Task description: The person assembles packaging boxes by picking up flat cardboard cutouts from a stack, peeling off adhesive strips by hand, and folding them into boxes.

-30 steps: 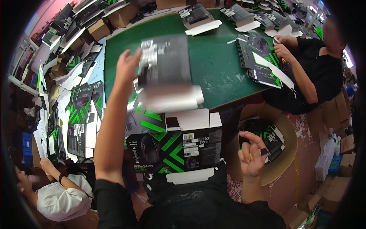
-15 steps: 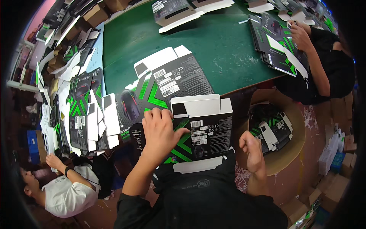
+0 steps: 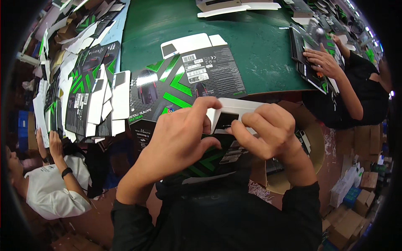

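Right hand (image 3: 268, 131) has joined left hand (image 3: 184, 131), each grip pinching white-flapped glossy black cardboard (image 3: 228, 154).

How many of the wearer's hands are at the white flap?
2: the left hand at the left end of the white flap, the right hand nearer its right end. Neither is hidden.

Smooth card carton (image 3: 229, 154) — glossy card sheet (image 3: 188, 79) — 2 sleeves (image 3: 130, 224) of matt black cloth
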Tool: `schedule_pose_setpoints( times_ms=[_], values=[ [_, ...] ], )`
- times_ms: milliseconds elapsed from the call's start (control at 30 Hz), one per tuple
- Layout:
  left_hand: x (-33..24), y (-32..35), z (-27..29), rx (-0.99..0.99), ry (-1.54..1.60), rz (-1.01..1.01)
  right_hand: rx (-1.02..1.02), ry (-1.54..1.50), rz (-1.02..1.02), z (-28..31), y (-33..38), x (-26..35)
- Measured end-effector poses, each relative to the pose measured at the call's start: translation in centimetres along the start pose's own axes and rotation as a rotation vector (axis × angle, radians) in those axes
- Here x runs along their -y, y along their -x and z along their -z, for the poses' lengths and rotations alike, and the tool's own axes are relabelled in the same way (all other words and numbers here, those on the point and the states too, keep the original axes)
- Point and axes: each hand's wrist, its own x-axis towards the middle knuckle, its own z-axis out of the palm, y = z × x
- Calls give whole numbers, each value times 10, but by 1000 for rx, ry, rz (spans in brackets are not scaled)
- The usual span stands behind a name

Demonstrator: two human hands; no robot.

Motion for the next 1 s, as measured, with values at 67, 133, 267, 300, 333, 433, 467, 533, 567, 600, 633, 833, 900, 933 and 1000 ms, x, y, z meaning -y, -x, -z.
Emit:
schedule_pose_setpoints(
  times_ms=[67,133,267,300,333,433,467,533,567,600,633,833,900,933,1000],
  values=[
    [-9,1,10,46,36,-69,24,-18,19,5,-6,-1],
    [-8,3,13,65,73,-61,68,-149,25,11,-7,-1],
    [-5,9,12,114,107,-110,194,-234,57,23,-16,4],
    [3,10,10,126,122,-192,180,-244,79,23,-16,6],
    [7,11,9,138,138,-275,182,-243,77,25,-17,8],
    [7,9,14,173,176,-270,157,-219,137,30,-17,20],
    [9,10,18,186,173,-273,156,-222,152,35,-18,23],
    [12,12,27,164,199,-234,82,-273,198,47,-19,23],
    [16,12,34,138,222,-196,56,-348,128,60,-20,25],
    [24,13,38,83,297,-189,-63,-388,118,65,-20,20],
    [31,13,45,66,308,-182,-171,-333,89,63,-18,16],
    [56,18,44,-327,997,223,-445,-210,-462,90,6,23],
    [126,18,20,-339,1257,233,-612,-459,-720,84,10,24],
    [197,16,-7,173,1592,12,-629,-587,-893,70,12,33],
    [163,21,-52,359,1798,-20,-459,-395,-863,37,18,36]
  ],
)
